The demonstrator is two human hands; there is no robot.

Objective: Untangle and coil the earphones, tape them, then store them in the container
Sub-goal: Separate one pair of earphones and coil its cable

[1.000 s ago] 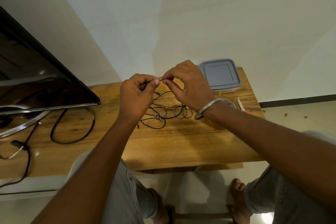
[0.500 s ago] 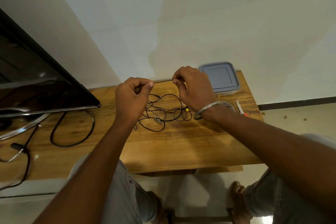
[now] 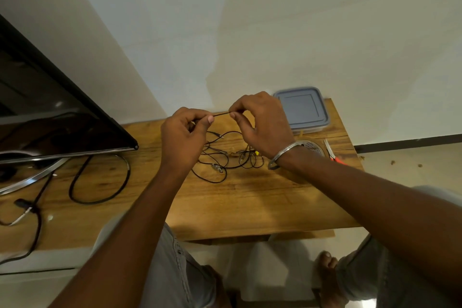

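Observation:
A tangle of thin black earphones lies on the wooden table, with loops spread below my hands. My left hand pinches one stretch of the cord between thumb and forefinger. My right hand pinches the same cord a short way to the right, so a taut length runs between the two hands above the table. A grey lidded container sits at the back right, just behind my right hand. A roll of clear tape lies by my right wrist, partly hidden by it.
Small scissors with red handles lie near the table's right edge. A black television on a metal stand fills the left side, with thick black cables looping in front of it. A wall rises behind the table.
My hands moved apart along the cord, drawing a short taut length between them, then drew a little closer again. The tangle on the table shifted slightly.

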